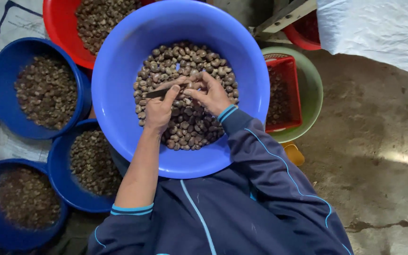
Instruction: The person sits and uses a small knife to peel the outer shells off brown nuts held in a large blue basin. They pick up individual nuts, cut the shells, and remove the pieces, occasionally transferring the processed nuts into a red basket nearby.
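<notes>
Nut (191, 81) pinched between both hands' grips above blue basin (119, 71).

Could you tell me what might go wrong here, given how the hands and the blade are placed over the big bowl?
The left hand holds a small dark blade aimed at the right hand, whose fingers pinch a nut right beside it; a slip could cut them. The big blue bowl seems to rest on the lap, so it might tip and spill its nuts.

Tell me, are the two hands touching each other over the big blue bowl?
Touching. The head view shows the left hand and right hand meeting at the fingertips around a nut, above the nuts in the bowl; no gap shows between them.
</notes>
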